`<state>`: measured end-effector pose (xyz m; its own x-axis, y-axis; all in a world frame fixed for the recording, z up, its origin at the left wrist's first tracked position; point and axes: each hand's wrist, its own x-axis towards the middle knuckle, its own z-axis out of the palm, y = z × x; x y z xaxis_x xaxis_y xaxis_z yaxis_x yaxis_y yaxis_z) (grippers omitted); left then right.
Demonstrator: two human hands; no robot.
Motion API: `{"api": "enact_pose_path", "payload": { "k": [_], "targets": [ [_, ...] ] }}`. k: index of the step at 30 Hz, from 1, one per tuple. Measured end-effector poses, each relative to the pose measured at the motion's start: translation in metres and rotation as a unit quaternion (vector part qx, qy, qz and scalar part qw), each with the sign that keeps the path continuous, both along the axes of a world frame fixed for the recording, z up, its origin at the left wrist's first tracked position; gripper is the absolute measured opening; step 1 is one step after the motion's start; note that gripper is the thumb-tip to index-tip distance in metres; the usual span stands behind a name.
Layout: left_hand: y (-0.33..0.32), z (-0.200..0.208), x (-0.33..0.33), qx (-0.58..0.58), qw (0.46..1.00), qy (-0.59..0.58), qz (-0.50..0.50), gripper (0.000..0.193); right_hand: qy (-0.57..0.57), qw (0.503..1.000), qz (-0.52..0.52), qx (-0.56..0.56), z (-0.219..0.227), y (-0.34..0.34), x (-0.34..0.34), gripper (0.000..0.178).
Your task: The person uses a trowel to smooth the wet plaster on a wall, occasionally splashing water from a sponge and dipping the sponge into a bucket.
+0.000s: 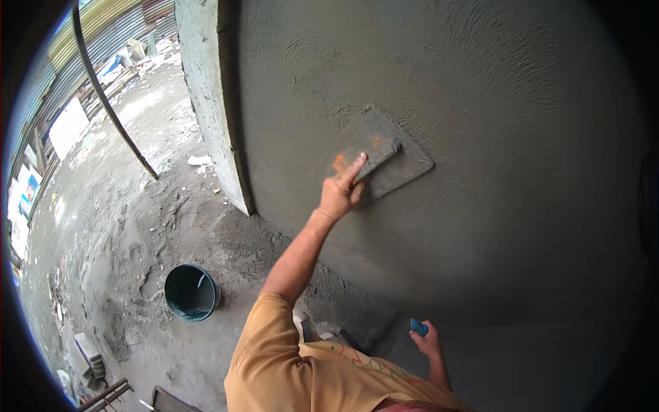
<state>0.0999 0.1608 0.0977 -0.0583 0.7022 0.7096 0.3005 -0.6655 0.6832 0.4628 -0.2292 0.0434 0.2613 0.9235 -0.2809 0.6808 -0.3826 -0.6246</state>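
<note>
My left hand [339, 195] grips the handle of a plastering float [408, 165], with one finger stretched along it. The float is broad, rectangular, grey with mortar and shows orange patches. Its face lies against a wet grey plastered wall [480, 103], tilted with one corner pointing up. Low down near my body, my right hand [429, 340] is closed around a small blue object [418, 327]. Most of that object is hidden in the fingers, so I cannot tell its kind.
A dark green bucket [193, 293] stands on the rough, mortar-strewn ground [137, 254] to the left. A pale upright post [209, 89] borders the wall. Farther left are a thin dark pole [110, 110] and corrugated sheeting [117, 34]. Bars [106, 397] lie at the lower left.
</note>
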Motion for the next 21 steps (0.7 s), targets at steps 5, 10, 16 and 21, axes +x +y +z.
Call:
{"api": "enact_pose_path", "payload": {
  "k": [5, 10, 16, 21],
  "targets": [
    [0.053, 0.139, -0.070, 0.126, 0.990, 0.051, 0.043, 0.068, 0.030, 0.997, -0.066, -0.037, -0.018, -0.027, -0.018, 0.039],
    [0.105, 0.256, -0.117, 0.200, 0.966, -0.001, 0.163, 0.047, 0.059, 0.996, -0.066, -0.030, -0.008, 0.004, -0.052, 0.038],
    [0.164, 0.280, -0.219, 0.159, 0.972, 0.015, 0.174, 0.036, 0.039, 0.997, -0.068, 0.011, 0.002, 0.023, -0.039, 0.040],
    [0.121, 0.107, -0.188, -0.087, 0.984, -0.142, 0.059, 0.038, 0.018, 0.993, -0.119, 0.012, -0.021, -0.020, -0.020, 0.044]
  ]
}}
